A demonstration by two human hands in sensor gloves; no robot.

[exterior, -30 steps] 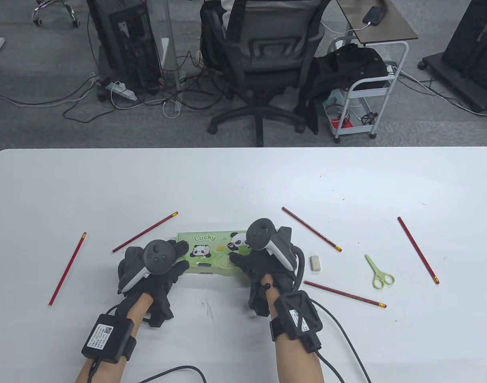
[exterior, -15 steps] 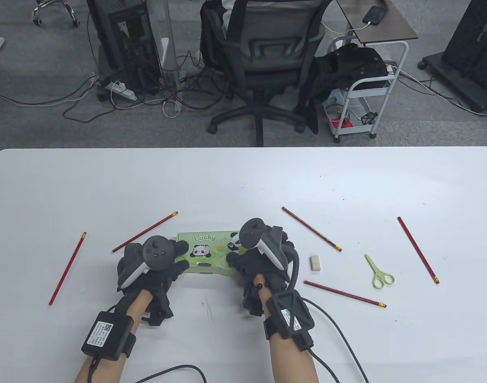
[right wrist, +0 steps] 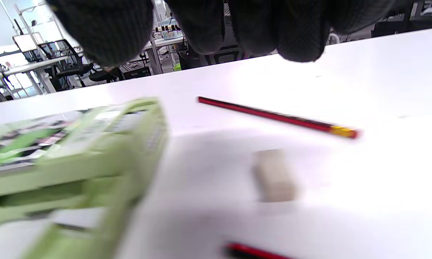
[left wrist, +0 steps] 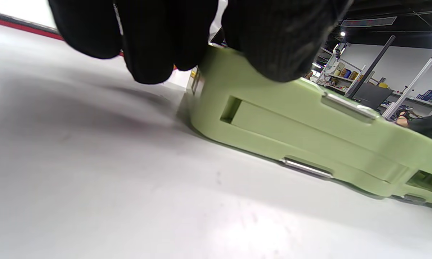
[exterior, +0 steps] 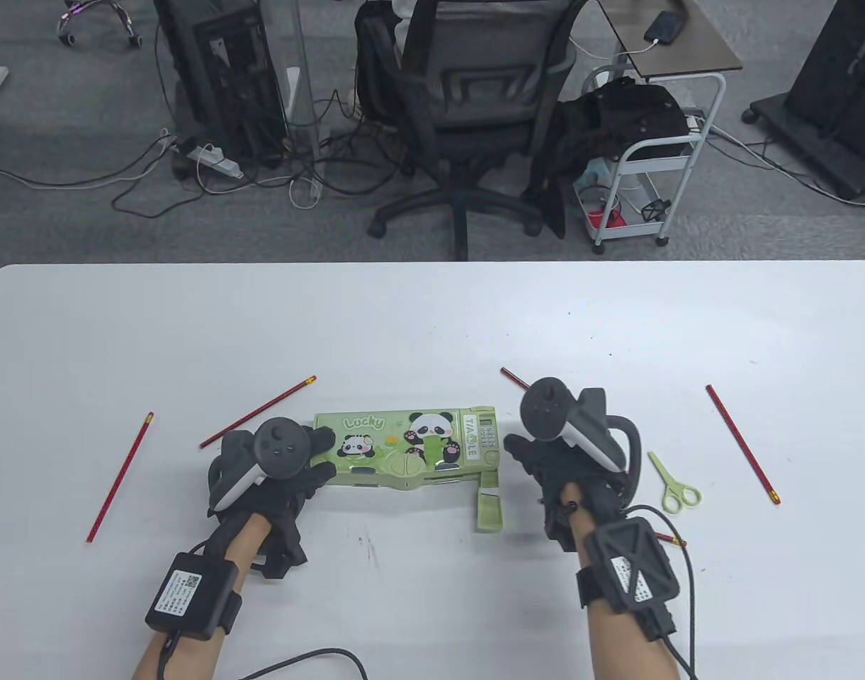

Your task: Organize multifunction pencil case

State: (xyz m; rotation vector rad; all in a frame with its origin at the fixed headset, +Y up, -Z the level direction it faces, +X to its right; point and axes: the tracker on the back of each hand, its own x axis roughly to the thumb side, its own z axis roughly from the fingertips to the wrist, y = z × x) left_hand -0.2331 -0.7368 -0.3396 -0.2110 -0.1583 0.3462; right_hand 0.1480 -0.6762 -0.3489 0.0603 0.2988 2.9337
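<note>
A green panda pencil case (exterior: 404,450) lies closed at the table's front middle, and a small green drawer (exterior: 487,508) sticks out of its near right corner. My left hand (exterior: 294,460) grips the case's left end, thumb on the lid (left wrist: 284,46) and fingers (left wrist: 151,50) at the far side. To the right of the case, my right hand (exterior: 556,460) hovers with relaxed fingers (right wrist: 237,28) holding nothing. It is above a white eraser (right wrist: 273,176), which is hidden in the table view. A red pencil (right wrist: 277,117) lies just beyond the eraser.
More red pencils lie at the far left (exterior: 124,477), behind the left hand (exterior: 257,412) and at the far right (exterior: 742,444). Another pencil's end (exterior: 671,540) peeks out by my right wrist. Small green scissors (exterior: 674,485) lie right of the right hand.
My right hand has left the case's right end and moved right, over the eraser. The small drawer now sticks out of the case. The left hand has held still.
</note>
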